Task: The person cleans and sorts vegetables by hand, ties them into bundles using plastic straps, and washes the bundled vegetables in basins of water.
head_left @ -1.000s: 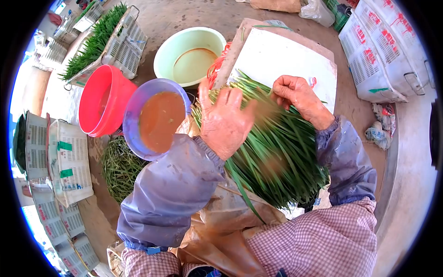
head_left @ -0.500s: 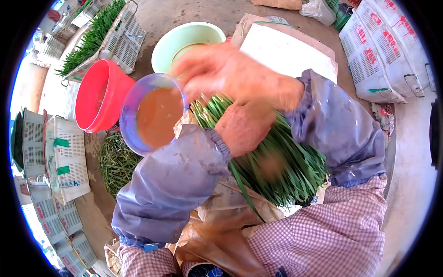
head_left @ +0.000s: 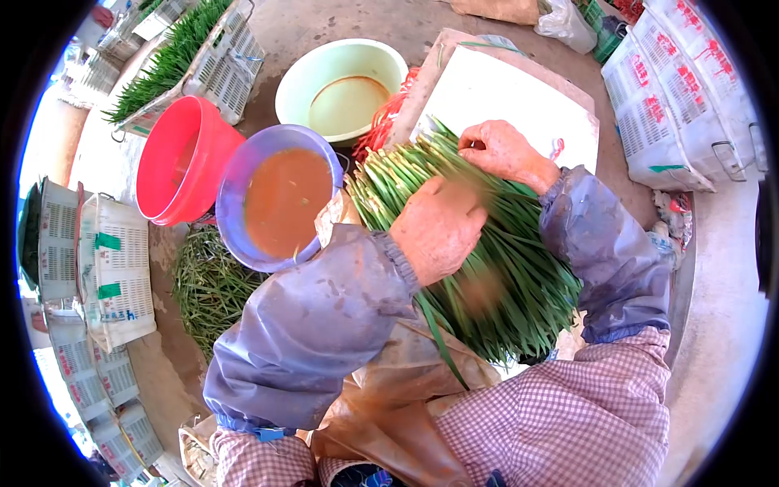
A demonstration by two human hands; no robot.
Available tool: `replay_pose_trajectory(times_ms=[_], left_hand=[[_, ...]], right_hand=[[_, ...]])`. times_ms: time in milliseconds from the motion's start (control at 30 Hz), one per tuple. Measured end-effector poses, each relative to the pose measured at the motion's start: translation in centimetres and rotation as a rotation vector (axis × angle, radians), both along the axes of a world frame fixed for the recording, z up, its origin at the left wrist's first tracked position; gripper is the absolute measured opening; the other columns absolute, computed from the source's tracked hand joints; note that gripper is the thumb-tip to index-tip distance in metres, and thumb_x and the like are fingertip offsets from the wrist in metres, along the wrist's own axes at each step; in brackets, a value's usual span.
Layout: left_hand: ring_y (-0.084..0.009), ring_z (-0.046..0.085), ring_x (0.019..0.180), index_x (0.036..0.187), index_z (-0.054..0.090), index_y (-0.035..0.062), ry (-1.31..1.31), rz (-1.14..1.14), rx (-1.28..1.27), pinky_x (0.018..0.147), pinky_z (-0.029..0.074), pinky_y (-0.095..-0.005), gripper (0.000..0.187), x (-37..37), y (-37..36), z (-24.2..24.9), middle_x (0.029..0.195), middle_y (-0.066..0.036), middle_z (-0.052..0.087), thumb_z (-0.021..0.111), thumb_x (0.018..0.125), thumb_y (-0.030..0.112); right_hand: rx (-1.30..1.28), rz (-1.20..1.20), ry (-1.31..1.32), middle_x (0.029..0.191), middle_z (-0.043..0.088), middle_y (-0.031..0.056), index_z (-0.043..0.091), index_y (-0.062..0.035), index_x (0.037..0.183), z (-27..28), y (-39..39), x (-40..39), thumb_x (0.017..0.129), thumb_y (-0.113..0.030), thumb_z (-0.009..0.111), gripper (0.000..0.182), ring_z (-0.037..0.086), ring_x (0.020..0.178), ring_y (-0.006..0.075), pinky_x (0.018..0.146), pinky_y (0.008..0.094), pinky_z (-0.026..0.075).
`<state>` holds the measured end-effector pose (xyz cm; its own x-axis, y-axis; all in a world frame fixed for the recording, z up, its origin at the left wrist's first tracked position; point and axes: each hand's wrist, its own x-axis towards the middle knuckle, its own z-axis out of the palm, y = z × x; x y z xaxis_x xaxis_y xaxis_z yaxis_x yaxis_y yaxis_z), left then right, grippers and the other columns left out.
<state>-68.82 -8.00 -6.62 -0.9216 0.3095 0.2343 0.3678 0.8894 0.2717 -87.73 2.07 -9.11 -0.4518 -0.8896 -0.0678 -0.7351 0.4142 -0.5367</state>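
A thick bundle of garlic chives (head_left: 519, 252) lies across my lap, its pale cut ends pointing up and left, its green leaves down and right. My left hand (head_left: 438, 231) rests on the near side of the bundle, fingers curled onto the stalks; a blurry smudge partly covers its fingertips. On the far side, my right hand (head_left: 507, 154) has its thumb and fingers bent together against the stalks near the white board (head_left: 511, 93). What exactly lies between those fingertips is hard to see. Brown plastic (head_left: 381, 406) covers my lap beneath the bundle.
Left of the bundle stand a purple basin (head_left: 231, 178) of brown water, a red bucket (head_left: 207, 162) and a pale green basin (head_left: 292, 81). Plant trimmings (head_left: 211, 284) heap below them. Red strips (head_left: 389, 114) lie beside the board. White crates (head_left: 665, 97) are stacked at right, others (head_left: 122, 276) at left.
My right hand has come away from above the purple basin, moving right onto the far side of the chives. My left hand stays on the bundle, its grip shifted slightly.
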Motion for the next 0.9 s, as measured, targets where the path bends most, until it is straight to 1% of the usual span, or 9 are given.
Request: replay_pose_trajectory(times_ms=[233,333,400,533,600,667,733,867,900], left_hand=[[-0.0222,0.055,0.111,0.106,0.064,0.0098,-0.009,-0.010,0.163,0.099,0.038,-0.0416,0.029,1.0,-0.6,0.9,0.109,-0.004,0.061,0.066,0.077,0.015],[-0.0232,0.056,0.110,0.105,0.064,0.0105,0.100,-0.001,0.205,0.099,0.039,-0.0436,0.028,1.6,-0.9,1.7,0.110,-0.004,0.062,0.066,0.077,0.013],[-0.0241,0.058,0.108,0.103,0.065,0.0101,0.181,0.035,0.251,0.099,0.039,-0.0448,0.026,2.2,-1.7,2.1,0.110,-0.004,0.062,0.067,0.077,0.011],[-0.0272,0.063,0.093,0.098,0.064,0.0048,0.243,0.278,0.456,0.082,0.049,-0.0382,0.021,4.1,-3.9,4.8,0.095,-0.011,0.065,0.067,0.078,0.006],[-0.0274,0.063,0.082,0.097,0.064,0.0027,0.258,0.405,0.414,0.071,0.051,-0.0345,0.018,5.2,-5.9,4.4,0.088,-0.014,0.064,0.066,0.079,0.006],[-0.0269,0.061,0.073,0.090,0.065,0.0014,0.009,0.503,0.400,0.066,0.049,-0.0350,0.015,6.5,-7.5,4.5,0.082,-0.013,0.063,0.068,0.080,0.012],[-0.0268,0.060,0.069,0.085,0.066,0.0016,-0.182,0.506,0.383,0.063,0.048,-0.0349,0.015,7.5,-9.1,3.1,0.078,-0.013,0.062,0.069,0.081,0.015],[-0.0322,0.061,0.068,0.079,0.066,0.0023,-0.381,0.436,0.363,0.063,0.048,-0.0395,0.043,7.2,-9.5,1.0,0.073,-0.018,0.061,0.064,0.084,0.045],[-0.0373,0.062,0.081,0.081,0.067,0.0018,-0.521,0.442,0.281,0.068,0.048,-0.0455,0.061,6.5,-9.7,1.2,0.080,-0.019,0.064,0.058,0.081,0.062]], right_hand=[[0.079,0.017,0.130,0.078,0.067,0.0154,0.068,-0.0043,0.079,0.1,-0.6,0.5,0.073,-0.017,0.062,0.015,0.063,0.077,0.0359,0.070,0.0445,0.050],[-0.019,-0.036,0.156,0.072,0.066,0.0144,0.068,-0.0033,0.076,-0.4,-1.1,0.2,0.073,-0.017,0.063,0.015,0.064,0.068,0.0306,0.064,0.0407,0.051],[-0.157,-0.075,-0.052,0.069,0.065,0.0130,0.067,-0.0020,0.074,-0.3,-1.7,-0.5,0.073,-0.018,0.064,0.017,0.063,0.063,0.0250,0.061,0.0367,0.050],[-0.329,-0.089,-0.199,0.063,0.061,0.0026,0.065,0.0005,0.076,-0.6,-3.8,-0.8,0.077,-0.014,0.067,0.014,0.054,0.061,0.0069,0.056,0.0262,0.045],[-0.327,-0.058,-0.208,0.068,0.062,0.0029,0.065,0.0004,0.081,-1.2,-4.6,-1.0,0.081,-0.017,0.067,0.017,0.055,0.060,0.0101,0.057,0.0276,0.046],[-0.259,-0.056,-0.269,0.072,0.064,0.0057,0.064,0.0006,0.086,-0.3,-4.8,-0.5,0.085,-0.023,0.065,0.023,0.056,0.062,0.0142,0.060,0.0289,0.046],[-0.233,-0.080,-0.061,0.079,0.065,0.0086,0.064,0.0003,0.090,-0.1,-3.7,-0.8,0.090,-0.032,0.056,0.034,0.059,0.069,0.0221,0.066,0.0341,0.047],[0.052,-0.119,0.024,0.083,0.065,0.0187,0.066,-0.0029,0.096,0.0,0.4,-0.1,0.095,-0.048,0.040,0.052,0.062,0.084,0.0370,0.080,0.0497,0.042],[0.060,-0.100,0.051,0.090,0.065,0.0191,0.063,-0.0011,0.103,0.3,1.2,0.9,0.096,-0.049,0.038,0.055,0.061,0.088,0.0368,0.081,0.0478,0.042]])
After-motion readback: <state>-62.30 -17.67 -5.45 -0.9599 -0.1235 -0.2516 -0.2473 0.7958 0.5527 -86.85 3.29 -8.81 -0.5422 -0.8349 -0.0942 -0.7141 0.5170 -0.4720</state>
